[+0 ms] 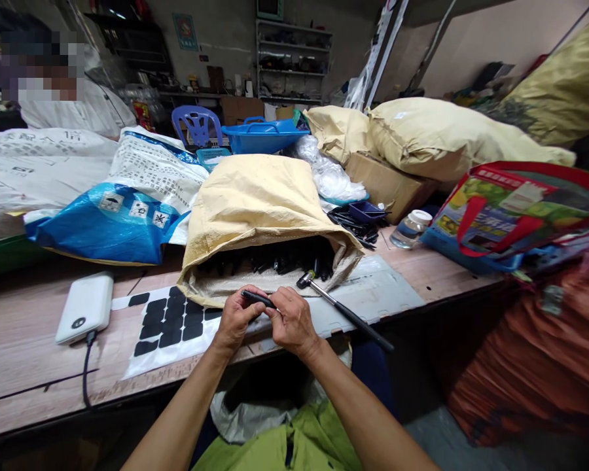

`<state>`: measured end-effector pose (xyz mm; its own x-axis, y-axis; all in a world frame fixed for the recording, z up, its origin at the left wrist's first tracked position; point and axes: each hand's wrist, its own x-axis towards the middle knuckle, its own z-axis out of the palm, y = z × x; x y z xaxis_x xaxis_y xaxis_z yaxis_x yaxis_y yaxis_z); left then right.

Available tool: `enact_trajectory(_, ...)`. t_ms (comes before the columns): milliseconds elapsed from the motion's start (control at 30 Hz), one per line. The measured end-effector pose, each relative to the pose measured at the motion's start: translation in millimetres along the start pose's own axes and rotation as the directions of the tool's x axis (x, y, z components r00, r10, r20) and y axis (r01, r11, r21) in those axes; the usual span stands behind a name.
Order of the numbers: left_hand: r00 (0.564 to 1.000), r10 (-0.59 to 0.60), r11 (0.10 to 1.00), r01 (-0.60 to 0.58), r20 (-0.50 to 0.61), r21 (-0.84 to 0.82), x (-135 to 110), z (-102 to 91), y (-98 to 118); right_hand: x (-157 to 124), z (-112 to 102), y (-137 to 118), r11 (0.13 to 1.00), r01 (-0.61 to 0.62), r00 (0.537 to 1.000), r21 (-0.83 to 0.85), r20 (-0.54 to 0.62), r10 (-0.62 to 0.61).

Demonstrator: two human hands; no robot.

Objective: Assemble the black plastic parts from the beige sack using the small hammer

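Between my two hands is a short black rod-shaped piece (258,298), held level near the table's front edge. My left hand (235,320) grips its left end with thumb and fingers. The fingers of my right hand (294,320) pinch its right end, partly covering it. Right behind them lies an open tan sack (255,196), its mouth facing me, with many dark slender pieces (275,260) inside. A hammer (346,314) with a black handle rests by the sack's mouth, its handle jutting past the table edge. Left of my hands lies a white sheet with black stickers (169,317).
A white power bank (86,307) with a black cable sits at left. Blue-and-white sacks (127,196) lie behind it. At right stand a lidded jar (411,229), a colourful bag (515,209) and a red-brown sack (544,353). Another person (44,78) is at far left.
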<state>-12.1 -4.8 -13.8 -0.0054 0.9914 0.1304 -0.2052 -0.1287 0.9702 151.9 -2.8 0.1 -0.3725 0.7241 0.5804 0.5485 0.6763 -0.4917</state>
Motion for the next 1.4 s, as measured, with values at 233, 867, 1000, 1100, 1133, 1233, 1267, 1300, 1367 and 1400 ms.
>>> enact_trajectory(233, 0.998, -0.033, 0.999, 0.032, 0.056, 0.026, 0.9, 3.0, 2.3, -4.6, -17.7, 8.1, 0.98, -0.047, 0.996, 0.192, 0.079, 0.032)
enact_trajectory(867, 0.911, 0.152, 0.629, -0.388, 0.383, 0.673, -4.8, 18.8, 2.1, -13.7, -48.6, 29.7, 0.987, -0.086, 0.98, 0.132, 0.19, 0.06)
enact_trajectory(1000, 0.895, 0.153, 0.539, -0.432, 0.42, 0.724, -6.8, 19.5, 0.3, -11.3, -50.4, 27.5, 0.994, -0.065, 0.977, 0.093, 0.207, 0.045)
enact_trajectory(1100, 0.883, 0.17, 0.472, -0.462, 0.437, 0.751, -7.3, 22.0, 1.0, -8.4, -51.1, 25.8, 0.999, -0.051, 0.975, 0.021, 0.219, 0.045)
enact_trajectory(1133, 0.881, 0.177, 0.447, -0.47, 0.439, 0.761, -7.5, 23.0, 1.5, -7.5, -50.7, 25.1, 0.999, -0.051, 0.975, -0.009, 0.215, 0.052)
enact_trajectory(1233, 0.874, 0.215, 0.363, -0.485, 0.435, 0.796, -8.7, 25.6, 2.3, -4.8, -46.9, 21.2, 0.995, -0.056, 0.977, -0.08, 0.203, 0.071)
enact_trajectory(1267, 0.872, 0.238, 0.336, -0.486, 0.427, 0.806, -9.4, 25.9, 2.3, -3.8, -44.8, 19.1, 0.994, -0.053, 0.978, -0.094, 0.196, 0.071)
enact_trajectory(1300, 0.87, 0.265, 0.315, -0.486, 0.416, 0.816, -10.1, 25.8, 2.1, -2.7, -42.3, 16.4, 0.993, -0.048, 0.98, -0.105, 0.186, 0.067)
enact_trajectory(1367, 0.864, 0.319, 0.298, -0.482, 0.389, 0.824, -11.5, 24.6, 1.4, -0.1, -36.7, 10.5, 0.993, -0.037, 0.986, -0.117, 0.155, 0.055)
enact_trajectory(1400, 0.862, 0.34, 0.304, -0.479, 0.375, 0.824, -12.1, 23.7, 1.1, 1.2, -34.1, 7.8, 0.993, -0.035, 0.989, -0.114, 0.136, 0.05)
